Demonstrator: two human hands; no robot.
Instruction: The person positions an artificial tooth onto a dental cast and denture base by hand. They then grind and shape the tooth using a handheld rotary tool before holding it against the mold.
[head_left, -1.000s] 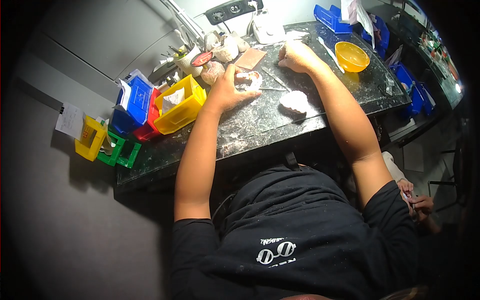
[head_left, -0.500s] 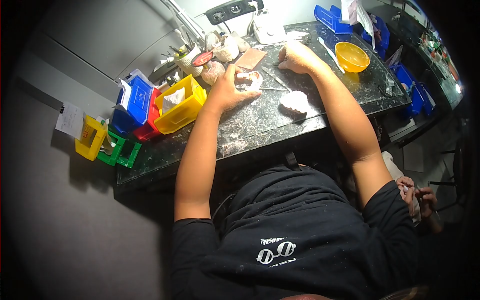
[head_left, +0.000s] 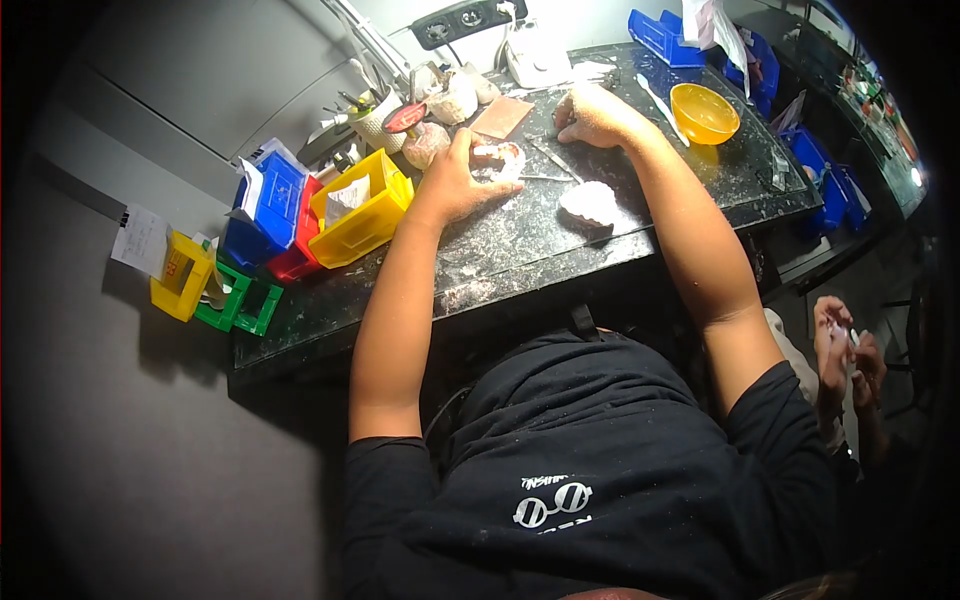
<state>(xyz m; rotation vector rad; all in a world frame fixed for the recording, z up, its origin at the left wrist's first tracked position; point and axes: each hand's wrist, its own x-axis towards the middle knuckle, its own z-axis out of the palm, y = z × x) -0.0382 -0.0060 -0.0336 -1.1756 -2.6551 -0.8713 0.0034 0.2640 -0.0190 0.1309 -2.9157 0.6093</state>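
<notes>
My left hand (head_left: 458, 183) curves its thumb and fingers around a pale dental cast (head_left: 511, 160) with a pinkish arch, held at the worktop. On the far side of the bench, my right hand (head_left: 597, 116) is closed, its fingertips pointing down at the surface. Whatever it pinches, if anything, is hidden or too small to make out. Between my hands lie a thin metal hand tool (head_left: 556, 160) and a second slim tool (head_left: 545, 178). A white dental cast (head_left: 590, 204) with a scalloped edge rests nearer the front edge, apart from both hands.
A yellow bowl (head_left: 705, 114) and a white spatula (head_left: 661, 108) are at the right. Yellow (head_left: 362, 222), red and blue bins line the left, with a pinkish sheet (head_left: 502, 117) and several plaster lumps behind. Another person's hands (head_left: 846, 350) show at lower right.
My right hand has shifted very slightly, its fingers still curled. My left hand and the cast stay in place. The other person's hands have risen at the lower right.
</notes>
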